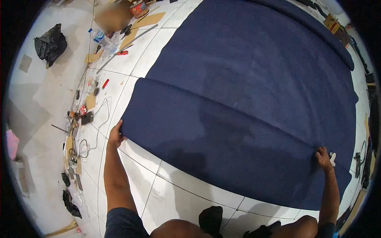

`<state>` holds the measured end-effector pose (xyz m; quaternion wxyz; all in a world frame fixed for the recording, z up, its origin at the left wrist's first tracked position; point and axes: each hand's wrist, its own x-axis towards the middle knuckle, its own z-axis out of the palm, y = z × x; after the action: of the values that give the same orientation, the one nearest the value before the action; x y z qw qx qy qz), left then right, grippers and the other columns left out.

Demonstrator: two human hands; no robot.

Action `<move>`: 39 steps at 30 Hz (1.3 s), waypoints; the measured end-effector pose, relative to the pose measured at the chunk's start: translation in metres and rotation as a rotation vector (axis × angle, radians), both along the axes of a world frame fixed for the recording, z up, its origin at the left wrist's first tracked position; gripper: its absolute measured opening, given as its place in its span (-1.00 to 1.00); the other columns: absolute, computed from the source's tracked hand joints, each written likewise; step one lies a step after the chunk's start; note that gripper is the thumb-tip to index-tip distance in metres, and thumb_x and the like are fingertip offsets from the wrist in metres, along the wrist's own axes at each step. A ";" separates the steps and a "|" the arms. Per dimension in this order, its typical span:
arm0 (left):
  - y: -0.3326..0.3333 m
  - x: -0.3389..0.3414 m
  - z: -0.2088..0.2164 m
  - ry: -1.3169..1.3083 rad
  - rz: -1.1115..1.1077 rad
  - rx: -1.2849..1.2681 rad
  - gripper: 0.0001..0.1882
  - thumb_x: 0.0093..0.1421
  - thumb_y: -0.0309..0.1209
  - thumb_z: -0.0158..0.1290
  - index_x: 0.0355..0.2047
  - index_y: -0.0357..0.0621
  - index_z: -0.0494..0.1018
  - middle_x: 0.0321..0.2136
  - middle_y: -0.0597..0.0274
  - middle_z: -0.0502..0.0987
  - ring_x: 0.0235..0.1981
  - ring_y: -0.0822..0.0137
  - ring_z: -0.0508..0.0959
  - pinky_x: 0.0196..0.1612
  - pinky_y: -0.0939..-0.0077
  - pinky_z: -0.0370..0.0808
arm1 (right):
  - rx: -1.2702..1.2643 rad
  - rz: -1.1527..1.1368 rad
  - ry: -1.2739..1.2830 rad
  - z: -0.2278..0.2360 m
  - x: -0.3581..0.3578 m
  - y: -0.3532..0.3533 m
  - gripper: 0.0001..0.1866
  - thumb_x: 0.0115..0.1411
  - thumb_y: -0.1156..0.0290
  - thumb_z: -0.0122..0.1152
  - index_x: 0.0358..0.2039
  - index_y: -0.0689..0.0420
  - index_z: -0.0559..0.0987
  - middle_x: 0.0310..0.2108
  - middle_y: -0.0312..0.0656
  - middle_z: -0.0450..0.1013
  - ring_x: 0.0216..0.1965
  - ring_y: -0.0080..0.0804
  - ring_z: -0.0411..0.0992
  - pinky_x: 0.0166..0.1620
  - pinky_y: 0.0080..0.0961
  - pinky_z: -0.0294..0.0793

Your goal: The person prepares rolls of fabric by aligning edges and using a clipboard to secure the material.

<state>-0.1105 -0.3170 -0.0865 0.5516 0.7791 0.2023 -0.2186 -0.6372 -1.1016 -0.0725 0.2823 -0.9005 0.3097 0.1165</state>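
Pale floor, far left: a black plastic bag (50, 45) lies crumpled, and a pink item (12, 144) sits near the rim of our view.
Clutter strip: we see a clear plastic bottle (99, 36) with a blue cap, a red-handled tool (123, 52), a small dark box (87, 118) and a looping white cable (108, 111).
Left grip: our left hand (116, 135) is closed on the cloth's near left corner, its fingers partly hidden at the edge.
Navy cloth: the big sheet (254, 71) spreads over white floor tiles (178, 186) before us, a long ridge crossing it from the left edge toward our right hand.
Right grip: our right hand (324, 158) has its fingers curled shut on the cloth at the ridge's right end.
Beside it: a small white object (333, 159) lies on the cloth.
Far right: a dark tool (358, 162) rests on the tiles.
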 end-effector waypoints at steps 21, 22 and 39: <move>-0.079 -0.144 -0.010 0.056 0.081 -0.091 -0.34 0.16 0.17 -0.09 0.06 -0.07 0.27 -0.24 0.20 0.49 -0.43 0.40 0.49 -0.38 0.40 0.51 | -0.011 -1.627 -0.056 -0.003 -0.247 0.142 -0.33 0.08 -0.09 0.22 -0.10 0.26 0.32 -0.43 -0.04 0.37 -0.51 -0.23 0.39 -0.44 -0.33 0.40; -0.089 -0.168 -0.017 0.099 0.080 -0.197 -0.40 0.16 0.12 -0.06 0.03 -0.05 0.29 -0.25 0.20 0.49 -0.42 0.38 0.50 -0.37 0.41 0.51 | 0.289 -1.688 -0.259 0.000 -0.255 0.150 -0.36 0.09 -0.12 0.19 -0.13 0.24 0.35 -0.46 -0.09 0.37 -0.56 -0.31 0.37 -0.50 -0.39 0.38; -0.147 -0.181 0.009 0.056 0.270 0.246 -0.32 0.18 -0.04 -0.06 0.13 -0.35 0.20 0.06 -0.19 0.29 0.07 -0.11 0.33 0.14 0.08 0.25 | 0.748 -1.762 -0.722 -0.013 -0.264 0.204 -0.28 0.07 0.15 0.31 0.04 0.40 0.22 -0.19 0.04 0.42 -0.34 -0.24 0.47 -0.45 -0.45 0.55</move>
<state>-0.2918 -0.4636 -0.0778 0.4705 0.8002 0.3453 -0.1377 -0.9013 -0.8974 -0.0854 0.6068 -0.1883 0.7020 -0.3217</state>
